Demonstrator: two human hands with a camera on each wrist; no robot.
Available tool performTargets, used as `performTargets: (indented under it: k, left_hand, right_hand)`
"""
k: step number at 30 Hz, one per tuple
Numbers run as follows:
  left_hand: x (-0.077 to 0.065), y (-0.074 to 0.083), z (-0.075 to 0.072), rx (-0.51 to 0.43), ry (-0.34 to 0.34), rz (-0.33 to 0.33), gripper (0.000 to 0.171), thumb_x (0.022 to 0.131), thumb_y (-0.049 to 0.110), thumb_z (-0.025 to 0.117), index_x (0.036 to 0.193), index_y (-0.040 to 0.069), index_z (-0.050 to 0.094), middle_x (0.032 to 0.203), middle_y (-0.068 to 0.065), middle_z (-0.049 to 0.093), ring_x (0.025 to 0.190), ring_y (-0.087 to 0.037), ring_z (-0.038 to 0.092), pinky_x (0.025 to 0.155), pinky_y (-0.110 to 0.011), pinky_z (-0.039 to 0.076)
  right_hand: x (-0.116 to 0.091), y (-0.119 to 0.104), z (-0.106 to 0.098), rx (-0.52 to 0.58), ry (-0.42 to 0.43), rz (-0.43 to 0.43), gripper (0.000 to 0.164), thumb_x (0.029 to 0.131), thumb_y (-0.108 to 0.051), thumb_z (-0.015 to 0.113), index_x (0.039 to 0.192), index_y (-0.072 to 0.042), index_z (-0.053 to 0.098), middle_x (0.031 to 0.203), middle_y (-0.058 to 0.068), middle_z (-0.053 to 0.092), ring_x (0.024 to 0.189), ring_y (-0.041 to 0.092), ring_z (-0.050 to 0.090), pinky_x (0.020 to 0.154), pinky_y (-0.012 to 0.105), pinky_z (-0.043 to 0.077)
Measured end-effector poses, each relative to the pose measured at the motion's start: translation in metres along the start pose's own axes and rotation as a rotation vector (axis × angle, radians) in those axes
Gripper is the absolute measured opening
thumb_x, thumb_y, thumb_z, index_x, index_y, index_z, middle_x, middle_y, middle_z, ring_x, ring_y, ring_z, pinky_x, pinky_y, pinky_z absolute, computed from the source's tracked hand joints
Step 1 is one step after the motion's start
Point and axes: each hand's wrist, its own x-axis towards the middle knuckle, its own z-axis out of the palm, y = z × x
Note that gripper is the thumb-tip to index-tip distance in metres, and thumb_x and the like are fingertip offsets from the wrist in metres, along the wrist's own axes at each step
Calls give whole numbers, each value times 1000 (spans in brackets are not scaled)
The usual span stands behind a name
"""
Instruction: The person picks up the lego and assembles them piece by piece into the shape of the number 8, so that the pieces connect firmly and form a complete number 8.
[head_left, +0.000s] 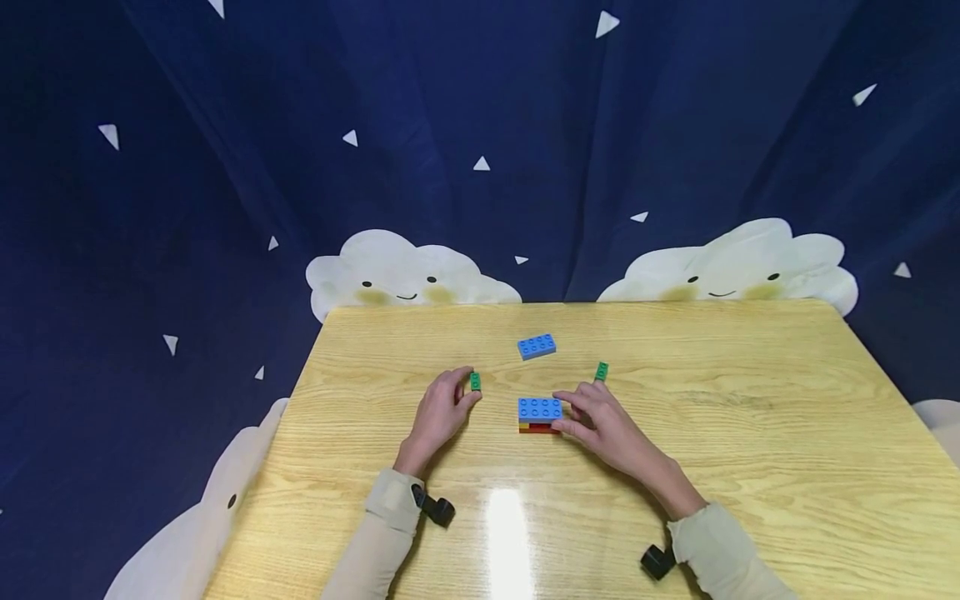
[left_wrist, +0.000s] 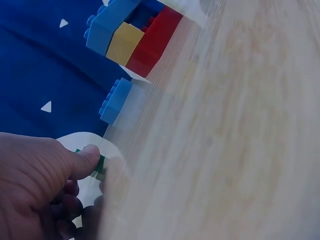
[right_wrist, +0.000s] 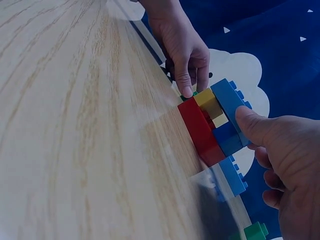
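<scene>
At least four bricks look joined in the stack (head_left: 540, 410) on the surface (head_left: 592, 525): red base (right_wrist: 200, 132), yellow block (right_wrist: 207, 103) and blue block (right_wrist: 229, 140) between, blue top brick (right_wrist: 225, 102). My right hand (head_left: 606, 427) grips its right end. Slightly farther, my left hand (head_left: 437, 408) pinches a green brick (head_left: 476, 382). Beyond, a second green brick (head_left: 602, 370) and a blue brick (head_left: 537, 347) lie loose; I judge the work partway.
</scene>
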Motion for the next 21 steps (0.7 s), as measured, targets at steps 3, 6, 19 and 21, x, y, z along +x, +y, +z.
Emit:
performTargets:
  k: [3,6,19,21]
  left_hand:
    - [0,1,1,15,1,6,42,97,18,76,136,5,67,79,1,52,67,-13,44,59,-28,34]
    - [1,2,1,26,5,15,40,97,19,77,134,6,69,79,1,52,67,-13,44,59,-29,34]
    - [-4,7,4,12,-15,2,39,97,22,77,133,9,69,82,1,52,68,-13,46,59,-28,35]
    - [-5,10,4,9,-20,1,39,97,22,77,133,9,69,83,1,52,69,-14,46,59,-27,35]
  right_hand:
    - [0,0,0,0,2,-1,47,93,-26,80,132,-2,70,82,-6,47,86,11,38,77,32,34]
    - [0,-1,0,-2,7,-2,46,93,-25,80,131,-2,71,82,-7,47,86,11,38,76,31,34]
    - [-1,0,-1,-5,-3,10,46,94,-27,79,132,-4,71,82,-10,45,86,12,39,77,32,34]
    - [-1,0,-1,-5,-7,10,46,94,-28,79,132,-4,71,82,-10,45,86,11,39,78,32,34]
